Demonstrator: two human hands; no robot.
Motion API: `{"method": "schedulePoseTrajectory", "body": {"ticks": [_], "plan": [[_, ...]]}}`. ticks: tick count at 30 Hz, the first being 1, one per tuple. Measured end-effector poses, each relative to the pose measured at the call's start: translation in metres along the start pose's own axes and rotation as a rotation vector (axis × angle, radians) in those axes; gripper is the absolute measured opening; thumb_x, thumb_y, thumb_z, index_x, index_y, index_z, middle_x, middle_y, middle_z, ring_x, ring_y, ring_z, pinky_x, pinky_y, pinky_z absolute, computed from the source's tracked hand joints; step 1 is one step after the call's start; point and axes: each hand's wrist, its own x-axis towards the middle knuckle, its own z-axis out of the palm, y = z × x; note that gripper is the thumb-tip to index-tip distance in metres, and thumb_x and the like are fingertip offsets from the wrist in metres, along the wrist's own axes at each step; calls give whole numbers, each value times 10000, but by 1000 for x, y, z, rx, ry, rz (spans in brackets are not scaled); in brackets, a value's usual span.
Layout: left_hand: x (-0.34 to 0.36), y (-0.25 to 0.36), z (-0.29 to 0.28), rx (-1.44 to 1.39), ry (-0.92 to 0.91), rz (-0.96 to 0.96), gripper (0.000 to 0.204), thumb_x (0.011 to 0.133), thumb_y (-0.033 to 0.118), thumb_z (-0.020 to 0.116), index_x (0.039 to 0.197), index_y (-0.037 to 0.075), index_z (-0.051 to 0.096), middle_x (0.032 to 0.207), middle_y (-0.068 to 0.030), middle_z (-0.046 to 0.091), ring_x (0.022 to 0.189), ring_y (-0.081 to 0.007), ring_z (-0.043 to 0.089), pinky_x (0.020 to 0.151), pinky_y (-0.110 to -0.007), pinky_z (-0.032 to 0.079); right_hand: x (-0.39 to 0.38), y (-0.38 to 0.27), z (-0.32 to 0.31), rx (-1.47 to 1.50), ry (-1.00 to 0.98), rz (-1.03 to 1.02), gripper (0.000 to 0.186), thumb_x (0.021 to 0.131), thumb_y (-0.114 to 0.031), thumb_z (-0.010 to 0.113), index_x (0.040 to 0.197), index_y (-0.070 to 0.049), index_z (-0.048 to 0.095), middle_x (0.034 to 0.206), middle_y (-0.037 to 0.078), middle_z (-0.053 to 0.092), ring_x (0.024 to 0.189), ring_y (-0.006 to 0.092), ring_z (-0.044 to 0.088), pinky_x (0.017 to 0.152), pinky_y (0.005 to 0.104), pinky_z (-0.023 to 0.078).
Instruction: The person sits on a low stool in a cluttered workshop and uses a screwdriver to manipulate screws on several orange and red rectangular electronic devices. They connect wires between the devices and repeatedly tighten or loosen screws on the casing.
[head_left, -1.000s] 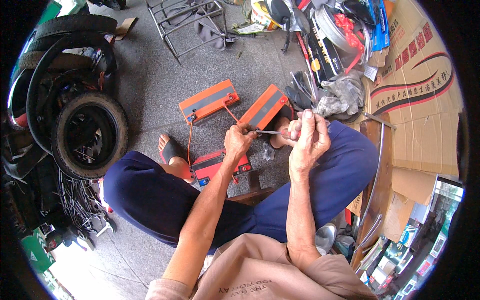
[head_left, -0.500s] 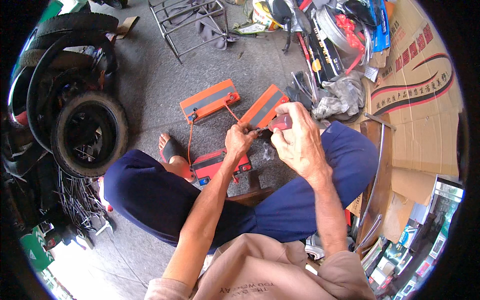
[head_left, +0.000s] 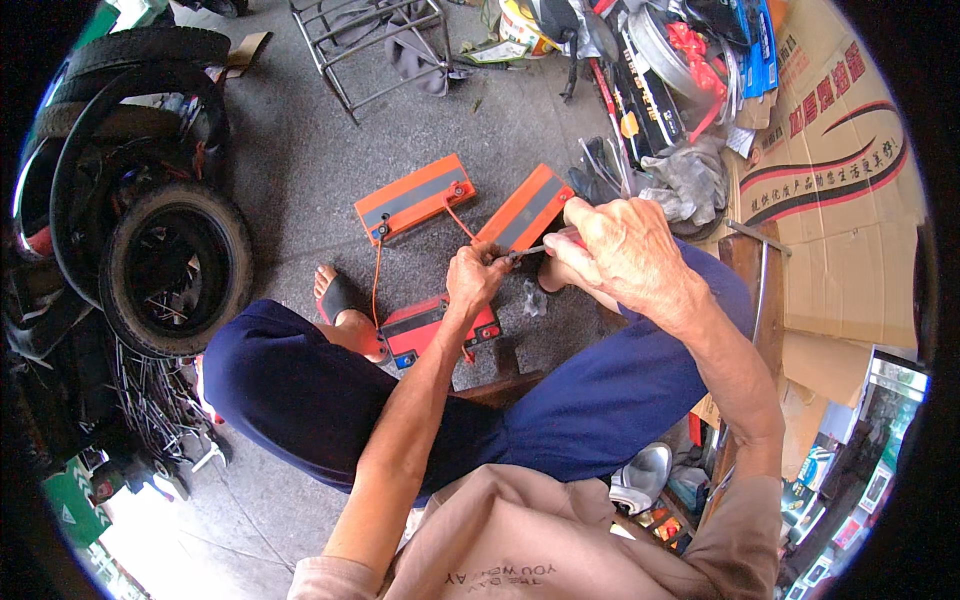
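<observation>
My right hand [head_left: 632, 255] is wrapped round the red handle of a screwdriver [head_left: 532, 250], its metal shaft pointing left. The tip meets the near end of an orange battery [head_left: 525, 207] with a grey stripe. At that end my left hand [head_left: 472, 278] has its fingers pinched together; what they hold is too small to make out. A second orange battery [head_left: 413, 200] lies to the left, joined to the first by a short wire [head_left: 459, 220]. A longer orange wire [head_left: 376, 280] runs from it down to a red-and-black battery [head_left: 430, 330], partly hidden by my left forearm.
Tyres [head_left: 178, 268] are piled at the left, above a heap of thin metal rods [head_left: 165, 400]. A metal rack [head_left: 375, 50] stands on the floor at the back. Bags and a grey cloth [head_left: 690, 180] crowd the back right, beside a large cardboard sheet [head_left: 830, 250].
My right hand has turned over and its elbow has swung out to the right, exposing more of the screwdriver's shaft. My left hand has stayed nearly in place.
</observation>
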Motion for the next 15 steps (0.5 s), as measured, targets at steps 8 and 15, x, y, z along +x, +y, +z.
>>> {"method": "schedulePoseTrajectory", "body": {"ticks": [8,15], "plan": [[-10,-3,12,212,187,222,265,756,262,709,955,90,737,821,-170,679,766,-326,663,723,-409,513,-1,-13,7,239,136,-23,224,834,-128,629,961,-10,487,851,168,570,719,380,605,630,464,488],[-25,6,14,193,317,289,163,760,143,717,912,93,747,864,-115,581,816,-312,608,722,-436,482,-10,-6,11,293,155,16,225,854,-145,626,957,-3,485,852,190,563,761,396,601,662,473,479]]}}
